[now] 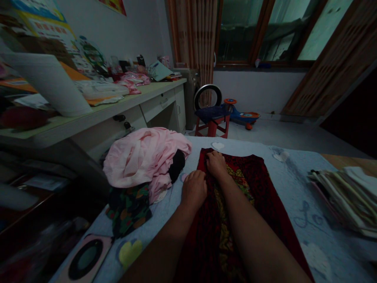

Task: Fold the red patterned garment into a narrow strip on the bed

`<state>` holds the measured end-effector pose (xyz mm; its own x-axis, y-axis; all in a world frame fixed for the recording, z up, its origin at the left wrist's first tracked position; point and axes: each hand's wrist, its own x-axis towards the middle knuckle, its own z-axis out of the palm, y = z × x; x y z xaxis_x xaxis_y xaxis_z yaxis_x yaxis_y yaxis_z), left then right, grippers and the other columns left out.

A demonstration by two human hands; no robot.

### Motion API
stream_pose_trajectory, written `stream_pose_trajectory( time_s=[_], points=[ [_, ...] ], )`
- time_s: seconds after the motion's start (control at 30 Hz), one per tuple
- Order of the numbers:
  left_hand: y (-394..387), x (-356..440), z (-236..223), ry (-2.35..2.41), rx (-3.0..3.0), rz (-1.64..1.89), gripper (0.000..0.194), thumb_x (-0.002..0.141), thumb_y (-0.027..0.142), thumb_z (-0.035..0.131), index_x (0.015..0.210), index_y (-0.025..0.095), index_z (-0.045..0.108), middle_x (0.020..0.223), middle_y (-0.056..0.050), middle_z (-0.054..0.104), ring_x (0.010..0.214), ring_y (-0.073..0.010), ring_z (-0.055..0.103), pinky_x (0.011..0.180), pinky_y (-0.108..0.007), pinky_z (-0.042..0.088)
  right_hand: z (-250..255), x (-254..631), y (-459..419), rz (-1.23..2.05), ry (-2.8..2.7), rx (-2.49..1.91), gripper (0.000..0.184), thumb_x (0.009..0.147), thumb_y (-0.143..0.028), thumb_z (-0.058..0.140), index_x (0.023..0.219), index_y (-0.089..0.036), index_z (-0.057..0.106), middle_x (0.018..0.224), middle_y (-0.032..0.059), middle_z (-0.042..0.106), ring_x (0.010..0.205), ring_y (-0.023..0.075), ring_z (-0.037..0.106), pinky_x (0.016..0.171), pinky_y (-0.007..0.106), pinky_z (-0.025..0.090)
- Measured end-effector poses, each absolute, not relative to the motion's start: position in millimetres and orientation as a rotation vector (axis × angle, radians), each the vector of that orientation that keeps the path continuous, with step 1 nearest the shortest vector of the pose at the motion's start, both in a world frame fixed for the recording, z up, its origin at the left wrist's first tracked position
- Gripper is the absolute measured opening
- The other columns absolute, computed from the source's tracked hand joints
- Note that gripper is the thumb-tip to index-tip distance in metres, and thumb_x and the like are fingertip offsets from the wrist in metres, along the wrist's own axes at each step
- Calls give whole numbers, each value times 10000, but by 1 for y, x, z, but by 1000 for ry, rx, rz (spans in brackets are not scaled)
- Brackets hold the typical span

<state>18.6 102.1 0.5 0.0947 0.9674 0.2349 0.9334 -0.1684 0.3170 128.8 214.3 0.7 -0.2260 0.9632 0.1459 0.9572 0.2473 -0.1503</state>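
Note:
A dark red patterned cloth [259, 184] with a gold band down its middle lies spread on the light blue bed cover. Whether it is a garment, I cannot make out. My left hand [194, 188] rests at its left edge, fingers curled down onto the fabric. Farther up, near the top left corner, my right hand [217, 165] has its bent fingers closed on the same cloth. My right forearm covers part of the gold pattern. Left of my hands lies a heap of pink clothing [138, 157], with a black piece [177, 165] and a dark green patterned piece [129, 210] beside it.
A stack of folded cloths [347, 200] is on the right of the bed cover [282, 173]. At the lower left lies a pink, flat object with a dark ring [85, 257]. A cluttered desk [118, 104] runs along the left. Beyond the bed stand a red stool [212, 127] and a ride-on toy [241, 115].

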Motion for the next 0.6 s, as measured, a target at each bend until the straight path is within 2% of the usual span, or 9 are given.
stream_pose_trajectory(
  time_s=[0.17, 0.43, 0.6],
  points=[
    [102, 18, -2, 1953, 2284, 620, 151, 881, 134, 495, 998, 215, 545, 1052, -47, 617, 1066, -211, 542, 943, -347, 411, 2, 130, 213, 10, -2253, -1804, 341, 935, -286, 463, 1240, -223, 599, 1282, 125, 537, 1158, 288, 444, 932, 394, 379],
    [100, 18, -2, 1942, 2303, 598, 192, 910, 115, 428, 1027, 202, 554, 1078, -61, 626, 1084, -215, 547, 950, -357, 416, 5, 128, 211, 39, -2330, -1726, 289, 962, -231, 388, 1095, -187, 641, 1078, 110, 605, 1012, 229, 546, 865, 317, 406],
    [96, 17, -8, 1923, 2308, 614, 240, 926, 159, 438, 1139, 198, 541, 1226, -76, 607, 1200, -217, 516, 1055, -382, 372, 0, 128, 211, 11, -2327, -1747, 294, 967, -245, 387, 1119, -193, 634, 1109, 113, 601, 1027, 236, 546, 861, 322, 411]
  ],
)
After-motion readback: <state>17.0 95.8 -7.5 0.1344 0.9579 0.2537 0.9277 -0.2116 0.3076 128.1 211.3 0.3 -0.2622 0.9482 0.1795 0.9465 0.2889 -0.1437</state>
